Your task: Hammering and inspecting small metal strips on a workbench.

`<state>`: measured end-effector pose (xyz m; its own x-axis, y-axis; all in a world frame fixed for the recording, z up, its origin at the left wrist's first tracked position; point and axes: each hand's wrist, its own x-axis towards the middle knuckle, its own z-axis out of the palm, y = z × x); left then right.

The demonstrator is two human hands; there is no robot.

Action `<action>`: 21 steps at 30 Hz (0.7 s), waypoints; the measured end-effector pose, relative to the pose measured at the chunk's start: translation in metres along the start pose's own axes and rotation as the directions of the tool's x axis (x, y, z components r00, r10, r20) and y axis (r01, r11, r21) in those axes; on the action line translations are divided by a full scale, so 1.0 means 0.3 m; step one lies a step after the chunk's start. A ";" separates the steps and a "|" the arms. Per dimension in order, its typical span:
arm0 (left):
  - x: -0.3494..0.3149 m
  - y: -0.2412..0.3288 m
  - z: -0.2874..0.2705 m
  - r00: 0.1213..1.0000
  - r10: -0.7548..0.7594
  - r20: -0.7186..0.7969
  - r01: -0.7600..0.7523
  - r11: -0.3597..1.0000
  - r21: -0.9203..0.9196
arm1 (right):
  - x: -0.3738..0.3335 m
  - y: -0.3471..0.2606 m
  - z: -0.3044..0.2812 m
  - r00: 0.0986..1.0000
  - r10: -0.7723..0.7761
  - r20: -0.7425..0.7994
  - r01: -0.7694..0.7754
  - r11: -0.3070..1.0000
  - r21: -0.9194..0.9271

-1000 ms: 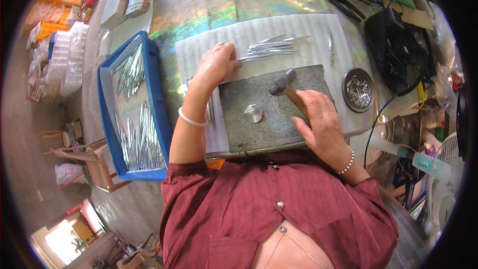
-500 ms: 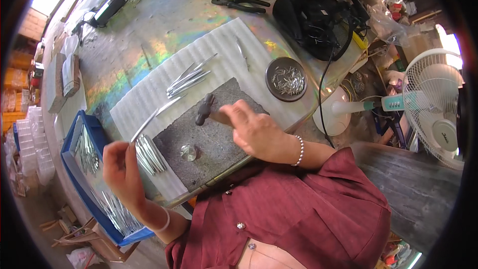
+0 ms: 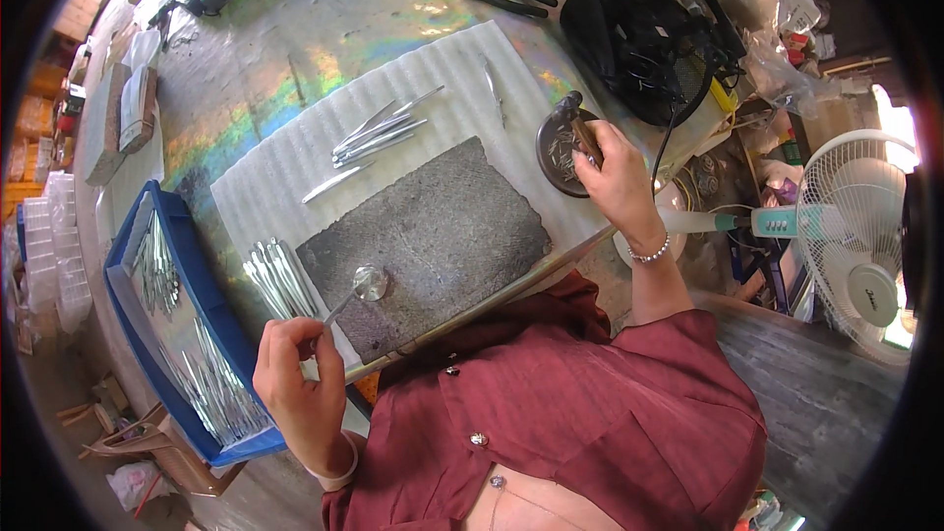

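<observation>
**Left hand [image 3: 300,388] steadies a metal strip [image 3: 341,308], right hand [image 3: 621,177] holds a hammer [image 3: 582,133] by a bowl [image 3: 541,146]**

The strip runs from the left fingers to the clear round disc [image 3: 371,282] on the dark stone slab [image 3: 423,216], its far tip at the disc's edge; whether it presses on the disc or only meets it, I cannot tell. Handling it well likely calls for a light, firm pinch at the near end, so that the thin metal does not roll, and for the tip to lie flat on the disc. The hammer is best carried with its head clear of the small metal pieces [image 3: 562,152], so that none get scattered.

The left fingers are closed to a pinch of thumb and forefinger on the strip; the hand comes in low, just beside the slab's near left corner, wrist below and knuckles up. The right fingers curl around the wooden handle, the head pointing away from the body over the bowl; their tips reach its near rim, and whether they touch any pieces is hidden. A bundle of strips [image 3: 278,280] lies on the foam sheet [image 3: 256,172] between the slab and the blue tray [image 3: 202,275].
</observation>
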<state>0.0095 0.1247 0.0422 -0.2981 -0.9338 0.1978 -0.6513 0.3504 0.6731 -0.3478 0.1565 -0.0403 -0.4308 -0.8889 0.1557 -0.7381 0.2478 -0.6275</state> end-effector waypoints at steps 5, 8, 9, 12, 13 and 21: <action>-0.011 -0.007 0.017 1.000 -0.008 0.018 0.009 0.997 -0.071 | 0.024 0.022 0.024 0.996 -0.033 0.086 0.048 0.982 -0.184; -0.015 -0.024 0.028 0.998 -0.062 0.031 0.065 0.993 -0.097 | 0.035 0.042 0.039 0.993 -0.014 0.119 0.042 0.971 -0.237; -0.018 -0.038 0.039 0.995 -0.086 0.059 0.093 0.987 -0.130 | 0.037 0.047 0.041 0.993 -0.014 0.120 0.043 0.971 -0.236; -0.031 -0.078 0.068 0.989 -0.100 0.107 0.116 0.981 -0.155 | 0.049 0.057 0.048 0.993 -0.010 0.120 0.039 0.971 -0.237; -0.035 -0.086 0.077 0.987 -0.112 0.118 0.131 0.977 -0.167 | 0.055 0.061 0.052 0.992 -0.006 0.128 0.036 0.972 -0.232; -0.045 -0.117 0.104 0.976 -0.196 0.100 0.216 0.941 -0.260 | 0.066 0.091 0.019 0.996 -0.042 0.078 0.057 0.979 -0.196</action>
<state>0.0146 0.1273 -0.0063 -0.2326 -0.9725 -0.0100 -0.4956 0.1097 0.8616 -0.3736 0.1434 -0.0587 -0.3576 -0.9258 0.1224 -0.8487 0.2675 -0.4563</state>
